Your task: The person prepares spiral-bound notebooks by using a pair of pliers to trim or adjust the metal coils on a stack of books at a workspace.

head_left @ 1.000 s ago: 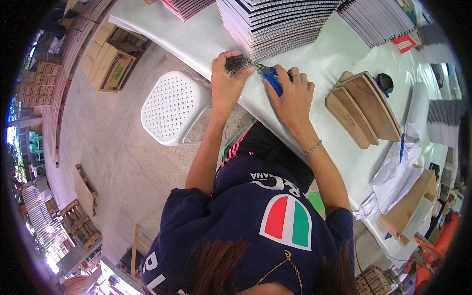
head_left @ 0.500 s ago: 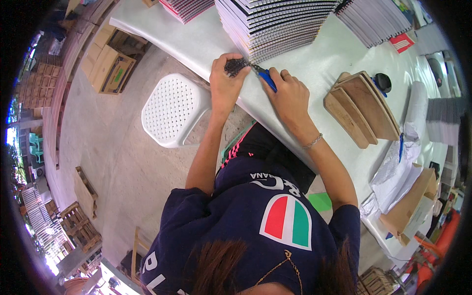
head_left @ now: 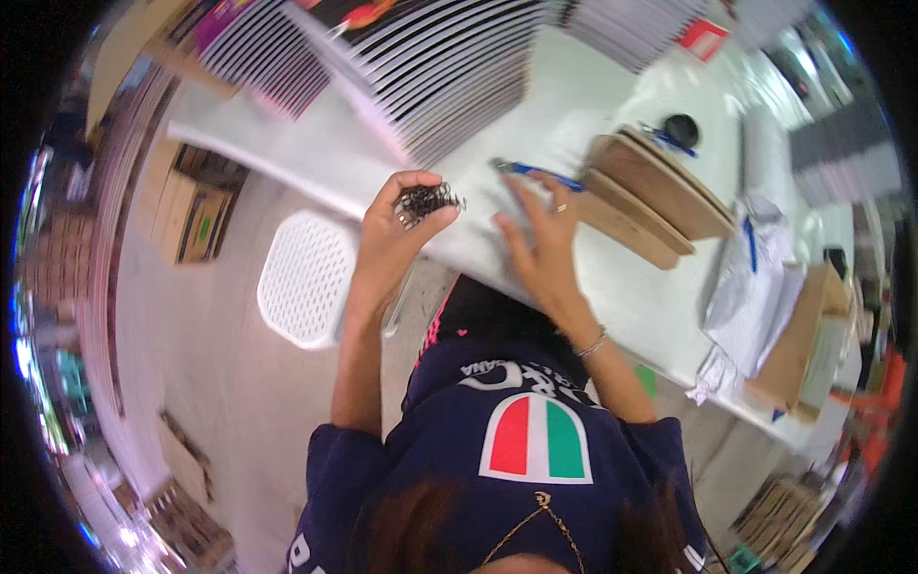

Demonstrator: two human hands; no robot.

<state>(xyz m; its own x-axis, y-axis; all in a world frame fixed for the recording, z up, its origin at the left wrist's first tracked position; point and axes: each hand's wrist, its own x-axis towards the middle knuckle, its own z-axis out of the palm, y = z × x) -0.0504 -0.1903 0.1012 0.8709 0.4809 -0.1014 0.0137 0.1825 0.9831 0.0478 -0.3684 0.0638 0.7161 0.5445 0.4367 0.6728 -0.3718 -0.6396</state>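
My left hand [head_left: 384, 244] is closed around a tangled bunch of thin black wire spirals [head_left: 426, 202], held over the near edge of the table. My right hand [head_left: 549, 251] has its fingers apart and holds nothing. Just beyond its fingertips lie blue-handled pliers [head_left: 538, 173] on the white tabletop [head_left: 507, 225]; I cannot tell whether a finger still touches them. Ahead of both hands stands a tall stack of spiral-bound books [head_left: 449, 81] with dark bindings.
Brown wooden pieces [head_left: 645, 206] stand right of the pliers, near a round black object [head_left: 681, 130]. More bound books [head_left: 268, 57] are at the far left. A white plastic stool [head_left: 306, 277] stands left of the table. An open cardboard box [head_left: 794, 335] lies at the right.
My right hand has let go of the pliers, which now lie on the table, and its fingers have spread. My left hand has drawn back from the book stack with the spirals. The view has shifted.
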